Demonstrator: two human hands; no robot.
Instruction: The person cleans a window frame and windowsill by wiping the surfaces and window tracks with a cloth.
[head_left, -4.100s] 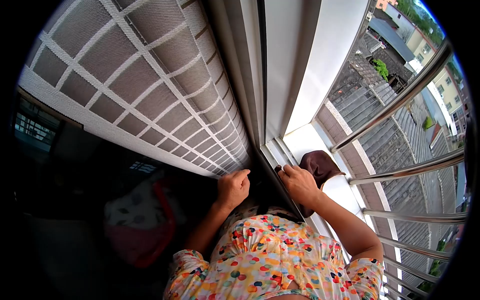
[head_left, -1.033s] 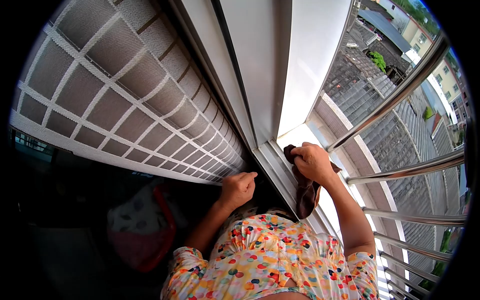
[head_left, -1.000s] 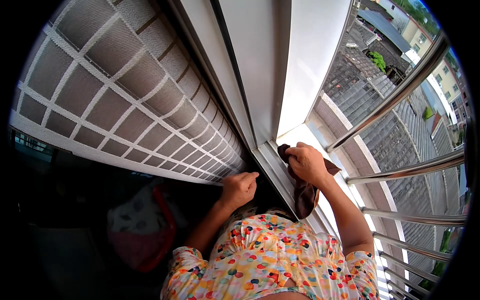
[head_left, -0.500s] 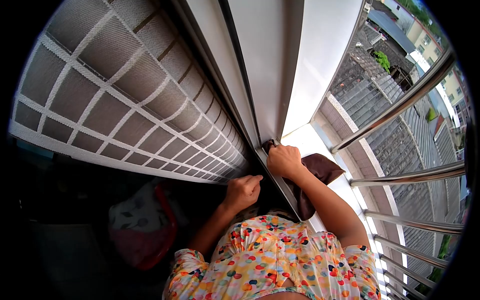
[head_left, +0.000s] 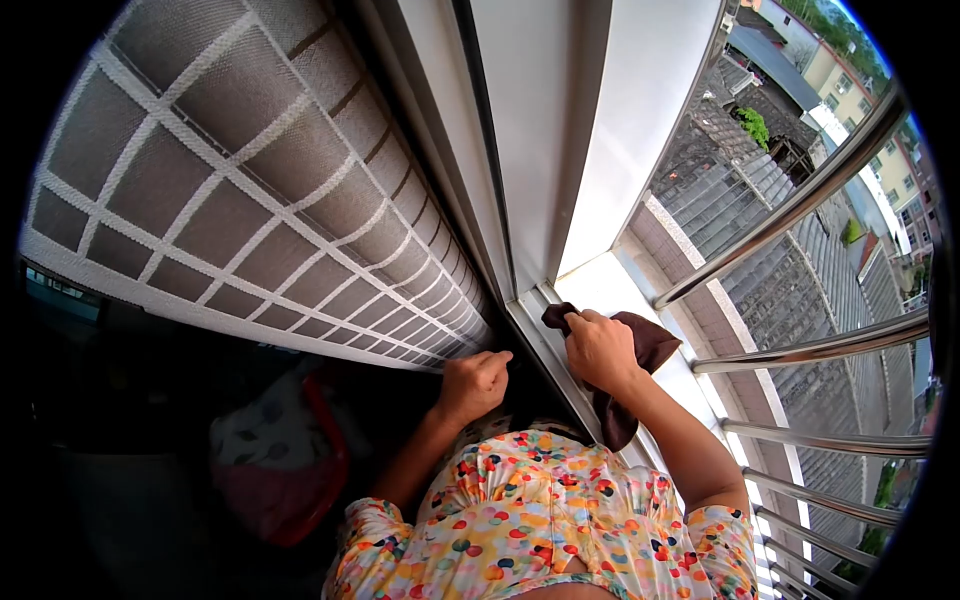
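Observation:
My right hand (head_left: 600, 350) grips a dark brown cloth (head_left: 645, 342) and presses it onto the window track (head_left: 535, 320) at the foot of the white frame. The cloth bunches under the fingers and hangs down below the wrist. My left hand (head_left: 474, 382) is closed with its fingertips pinching the bottom edge of the grey checked curtain (head_left: 250, 190), just left of the track.
Steel railing bars (head_left: 800, 350) run across the right side beyond the white sill (head_left: 610, 285), with roofs far below. A white frame post (head_left: 540, 130) rises above the track. A red-rimmed patterned bag (head_left: 280, 450) lies in the dark room at lower left.
My right hand has slid the cloth back down the track, nearer to my body, after reaching up to the frame's foot. My left hand has stayed on the curtain edge.

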